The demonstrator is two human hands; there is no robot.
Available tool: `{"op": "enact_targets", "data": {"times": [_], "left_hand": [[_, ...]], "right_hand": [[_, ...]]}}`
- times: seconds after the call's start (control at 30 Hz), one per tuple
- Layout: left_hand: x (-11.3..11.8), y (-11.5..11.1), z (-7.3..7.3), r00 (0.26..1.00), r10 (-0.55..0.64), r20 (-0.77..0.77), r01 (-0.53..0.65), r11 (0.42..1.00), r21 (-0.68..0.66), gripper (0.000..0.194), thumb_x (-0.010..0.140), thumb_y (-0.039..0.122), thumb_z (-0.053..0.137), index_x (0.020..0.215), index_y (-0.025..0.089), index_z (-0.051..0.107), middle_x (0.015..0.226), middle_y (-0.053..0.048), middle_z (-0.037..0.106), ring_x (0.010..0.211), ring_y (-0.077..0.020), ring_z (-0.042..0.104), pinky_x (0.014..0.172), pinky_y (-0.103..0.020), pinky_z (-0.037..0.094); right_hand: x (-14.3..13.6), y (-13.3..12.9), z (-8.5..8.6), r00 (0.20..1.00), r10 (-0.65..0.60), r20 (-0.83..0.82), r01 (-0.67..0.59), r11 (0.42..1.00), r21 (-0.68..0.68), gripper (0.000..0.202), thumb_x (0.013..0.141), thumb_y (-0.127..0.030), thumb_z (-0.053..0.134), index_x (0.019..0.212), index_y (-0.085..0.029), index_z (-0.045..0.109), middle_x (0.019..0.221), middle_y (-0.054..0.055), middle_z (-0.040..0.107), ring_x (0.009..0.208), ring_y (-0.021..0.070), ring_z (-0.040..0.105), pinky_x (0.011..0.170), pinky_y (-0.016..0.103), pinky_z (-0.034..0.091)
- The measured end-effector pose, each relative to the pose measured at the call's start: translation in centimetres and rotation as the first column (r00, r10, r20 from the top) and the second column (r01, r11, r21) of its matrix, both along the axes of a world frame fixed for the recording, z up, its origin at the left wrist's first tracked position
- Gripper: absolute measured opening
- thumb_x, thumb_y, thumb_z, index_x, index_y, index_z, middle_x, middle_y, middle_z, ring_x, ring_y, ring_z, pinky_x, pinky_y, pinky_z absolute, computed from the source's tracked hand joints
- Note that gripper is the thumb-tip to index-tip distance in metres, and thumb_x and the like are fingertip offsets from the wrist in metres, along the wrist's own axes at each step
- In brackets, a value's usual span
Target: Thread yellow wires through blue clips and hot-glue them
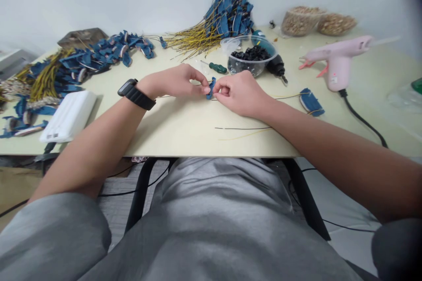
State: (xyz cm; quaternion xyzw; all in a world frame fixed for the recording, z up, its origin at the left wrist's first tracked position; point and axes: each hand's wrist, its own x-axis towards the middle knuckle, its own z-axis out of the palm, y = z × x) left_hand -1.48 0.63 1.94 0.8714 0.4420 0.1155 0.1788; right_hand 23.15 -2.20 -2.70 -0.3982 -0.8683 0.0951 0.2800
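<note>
Between my two hands, over the middle of the table, is a small blue part (211, 87) with thin wires at it. My left hand (180, 81), with a black watch on its wrist, pinches the part from the left side. My right hand (239, 94) is closed in a pinch at the part's right edge; what lies between its fingertips is too small to make out. A thin dark wire runs out under my left hand. Another blue piece (311, 102) with yellow and black wires lies right of my right forearm.
Behind my hands are a green screwdriver (218, 68), a clear tub (234, 68) of black bits and a dark power tool (276, 66). A pink glue gun (339, 59) stands right. Wired blue pieces (227, 17) are heaped behind; a white box (68, 116) lies left.
</note>
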Motion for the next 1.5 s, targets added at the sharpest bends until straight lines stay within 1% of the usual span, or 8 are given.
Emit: {"op": "enact_targets", "data": {"times": [0.13, 0.37, 0.57, 0.8, 1.0, 1.23, 1.4, 1.5], "left_hand": [[-0.1, 0.1, 0.1, 0.999, -0.029, -0.038, 0.028, 0.999, -0.015, 0.04, 0.083, 0.059, 0.082, 0.107, 0.028, 0.092, 0.091, -0.002, 0.079, 0.095, -0.026, 0.07, 0.088, -0.035, 0.049], [0.3, 0.3, -0.4, 0.999, -0.051, 0.011, 0.051, 0.999, 0.006, 0.039, 0.083, 0.058, 0.084, 0.104, 0.026, 0.092, 0.088, -0.003, 0.08, 0.096, -0.0261, 0.07, 0.087, -0.034, 0.048], [0.1, 0.5, -0.8, 0.998, -0.055, 0.031, 0.055, 0.998, -0.006, 0.043, 0.085, 0.059, 0.083, 0.108, 0.025, 0.092, 0.092, -0.003, 0.082, 0.095, -0.0247, 0.069, 0.09, -0.035, 0.048], [0.2, 0.4, -0.6, 0.998, -0.048, 0.034, 0.05, 0.998, -0.044, 0.045, 0.085, 0.059, 0.082, 0.11, 0.022, 0.092, 0.091, -0.003, 0.081, 0.091, -0.0229, 0.067, 0.092, -0.036, 0.047], [0.1, 0.5, -0.9, 0.997, -0.054, 0.048, 0.054, 0.998, -0.014, 0.039, 0.084, 0.056, 0.084, 0.107, 0.025, 0.091, 0.089, -0.002, 0.08, 0.095, -0.0243, 0.067, 0.092, -0.036, 0.049], [-0.1, 0.6, -0.8, 0.997, -0.068, 0.044, 0.069, 0.997, -0.029, 0.04, 0.084, 0.057, 0.084, 0.107, 0.025, 0.091, 0.091, -0.002, 0.081, 0.097, -0.025, 0.069, 0.093, -0.036, 0.049], [0.1, 0.6, -0.8, 0.997, -0.061, 0.043, 0.062, 0.998, -0.031, 0.043, 0.083, 0.059, 0.081, 0.107, 0.024, 0.091, 0.09, -0.002, 0.081, 0.092, -0.0233, 0.068, 0.091, -0.036, 0.048], [0.1, 0.7, -0.8, 0.998, -0.055, 0.041, 0.056, 0.998, -0.024, 0.041, 0.082, 0.058, 0.082, 0.106, 0.026, 0.091, 0.088, -0.002, 0.081, 0.092, -0.0239, 0.068, 0.09, -0.036, 0.048]], "right_hand": [[0.2, 0.0, 0.1, 1.0, -0.016, -0.006, 0.016, 0.999, -0.031, 0.019, 0.098, -0.019, 0.073, 0.1, -0.02, 0.092, 0.08, 0.005, 0.077, 0.077, 0.0221, 0.068, 0.083, 0.038, 0.046], [0.1, 0.0, 0.3, 0.999, -0.048, -0.021, 0.046, 0.994, -0.103, 0.018, 0.098, -0.022, 0.076, 0.102, -0.02, 0.093, 0.082, 0.006, 0.078, 0.08, 0.0228, 0.068, 0.084, 0.039, 0.046], [-0.1, 0.1, 0.5, 0.996, -0.072, -0.044, 0.065, 0.987, -0.148, 0.016, 0.098, -0.022, 0.077, 0.1, -0.018, 0.093, 0.083, 0.006, 0.077, 0.08, 0.0216, 0.066, 0.081, 0.039, 0.044], [-0.2, 0.2, 0.4, 0.996, -0.081, -0.049, 0.073, 0.985, -0.155, 0.015, 0.098, -0.024, 0.079, 0.098, -0.019, 0.092, 0.079, 0.005, 0.074, 0.079, 0.0215, 0.064, 0.082, 0.039, 0.044], [-0.2, 0.3, 0.5, 0.995, -0.087, -0.053, 0.078, 0.984, -0.162, 0.015, 0.098, -0.026, 0.08, 0.098, -0.019, 0.093, 0.081, 0.005, 0.077, 0.08, 0.0213, 0.066, 0.083, 0.039, 0.045], [-0.2, 0.5, 0.4, 0.994, -0.095, -0.046, 0.086, 0.984, -0.158, 0.015, 0.098, -0.031, 0.082, 0.096, -0.02, 0.093, 0.083, 0.006, 0.078, 0.081, 0.0221, 0.069, 0.084, 0.04, 0.048], [-0.2, 0.7, 0.4, 0.994, -0.101, -0.044, 0.093, 0.983, -0.16, 0.012, 0.098, -0.026, 0.083, 0.097, -0.021, 0.094, 0.083, 0.006, 0.077, 0.083, 0.0237, 0.069, 0.083, 0.041, 0.048], [-0.2, 0.8, 0.3, 0.993, -0.106, -0.048, 0.097, 0.982, -0.161, 0.012, 0.097, -0.028, 0.084, 0.095, -0.02, 0.093, 0.082, 0.006, 0.077, 0.083, 0.0236, 0.069, 0.083, 0.041, 0.049]]}}
